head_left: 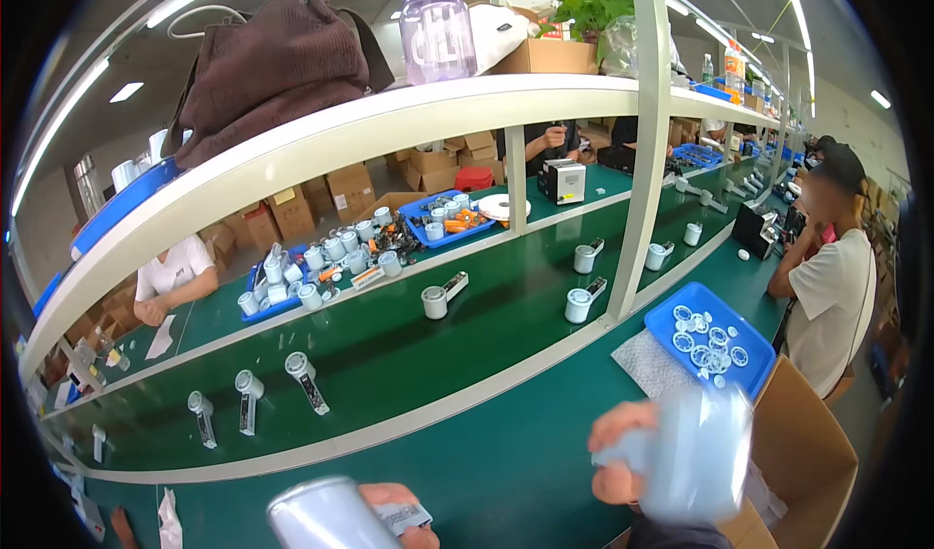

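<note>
Right-hand unit (700,457) and left-hand unit (331,518), both in grip

Near side of the green bench (486,481), two pale drum-and-handle pieces, one per hand. Right hand (615,483) closed on its unit's handle, just left of the cardboard box (815,437) and nearer than the blue tray (754,374) of rings. Left hand (385,495) gripping the other unit at the handle end; thumb and a finger show, rest of the grip cut off by the frame.

Handling, my judgement: two units at once want firm holds on the handles, drums kept well apart so the shells don't knock. Right drum best kept clear of the box edge. Left fingers should bear on the handle's sides, sparing its patterned face.

Orientation: right unit's long axis runs roughly left to right, handle pointing left, drum at right; blur hides finer tilt. Left unit's drum lies left, rim end tilted toward far left; handle points right. Exact angle of its long axis: cannot tell, near end out of frame.
</note>
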The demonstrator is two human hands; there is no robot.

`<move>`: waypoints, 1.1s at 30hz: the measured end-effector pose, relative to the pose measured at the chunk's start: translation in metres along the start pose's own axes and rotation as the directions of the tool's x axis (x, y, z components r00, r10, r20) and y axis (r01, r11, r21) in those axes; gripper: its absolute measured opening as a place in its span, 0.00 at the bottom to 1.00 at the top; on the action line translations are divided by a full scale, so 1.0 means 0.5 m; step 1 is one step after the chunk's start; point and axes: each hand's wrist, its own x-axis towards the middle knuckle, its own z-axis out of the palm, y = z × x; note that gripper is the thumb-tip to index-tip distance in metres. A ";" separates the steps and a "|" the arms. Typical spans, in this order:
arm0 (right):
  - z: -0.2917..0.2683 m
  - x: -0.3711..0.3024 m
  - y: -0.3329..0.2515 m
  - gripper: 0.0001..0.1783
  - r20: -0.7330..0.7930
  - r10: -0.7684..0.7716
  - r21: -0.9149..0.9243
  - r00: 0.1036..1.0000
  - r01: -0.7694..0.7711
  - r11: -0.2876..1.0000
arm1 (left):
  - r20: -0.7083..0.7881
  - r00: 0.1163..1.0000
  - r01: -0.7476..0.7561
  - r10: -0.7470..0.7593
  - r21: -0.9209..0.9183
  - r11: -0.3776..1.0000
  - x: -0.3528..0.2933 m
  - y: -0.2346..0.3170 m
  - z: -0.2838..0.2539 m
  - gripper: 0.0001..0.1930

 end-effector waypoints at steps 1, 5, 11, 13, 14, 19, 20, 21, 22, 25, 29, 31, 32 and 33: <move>0.011 -0.006 0.012 0.25 0.001 -0.011 -0.004 1.000 0.011 1.000 | 0.004 1.000 0.007 -0.007 0.003 1.000 -0.001 0.000 -0.008 0.16; 0.105 -0.005 0.100 0.16 -0.344 -0.630 0.033 0.696 0.680 0.733 | -0.480 0.873 -0.280 0.082 -0.359 0.890 0.017 -0.037 -0.011 0.15; 0.085 0.001 0.047 0.12 0.142 0.040 -0.177 0.989 -0.014 0.984 | -0.113 0.979 -0.204 0.172 -0.425 0.882 0.070 -0.074 0.052 0.27; 0.071 0.007 0.101 0.21 0.233 -0.151 -0.241 0.961 0.207 0.948 | -0.047 0.980 -0.191 0.193 -0.482 0.855 0.075 -0.075 0.065 0.27; 0.070 0.011 0.124 0.25 0.243 -0.182 -0.186 0.953 0.230 0.955 | -0.047 0.985 -0.168 0.168 -0.504 0.847 0.071 -0.085 0.073 0.26; 0.114 0.033 0.150 0.20 0.224 0.104 0.200 0.969 -0.150 0.968 | 0.053 0.998 0.045 -0.021 -0.523 0.851 0.063 -0.088 0.078 0.22; 0.113 0.035 0.152 0.20 0.218 0.094 0.212 0.971 -0.141 0.967 | 0.073 0.997 0.059 -0.023 -0.545 0.837 0.064 -0.088 0.083 0.21; 0.117 0.035 0.156 0.20 0.225 0.090 0.224 0.970 -0.141 0.964 | 0.083 0.996 0.076 -0.035 -0.563 0.823 0.065 -0.086 0.085 0.20; 0.117 0.036 0.161 0.20 0.213 0.100 0.224 0.972 -0.148 0.963 | 0.086 0.996 0.076 -0.032 -0.587 0.806 0.068 -0.093 0.090 0.17; 0.117 0.044 0.170 0.18 0.190 0.169 0.173 0.967 -0.203 0.964 | 0.160 0.984 0.153 -0.073 -0.574 0.804 0.078 -0.110 0.103 0.16; 0.116 0.047 0.196 0.16 0.161 0.238 0.089 0.958 -0.254 0.963 | 0.246 0.948 0.312 -0.200 -0.603 0.734 0.086 -0.121 0.118 0.19; 0.121 0.048 0.202 0.15 0.133 0.275 0.065 0.952 -0.285 0.956 | 0.281 0.923 0.382 -0.262 -0.599 0.704 0.092 -0.128 0.117 0.20; 0.126 0.048 0.205 0.15 0.117 0.284 0.050 0.952 -0.291 0.955 | 0.292 0.909 0.415 -0.297 -0.589 0.693 0.096 -0.133 0.116 0.20; 0.129 0.050 0.208 0.15 0.120 0.305 0.060 0.945 -0.313 0.948 | 0.298 0.900 0.436 -0.319 -0.584 0.685 0.099 -0.141 0.116 0.20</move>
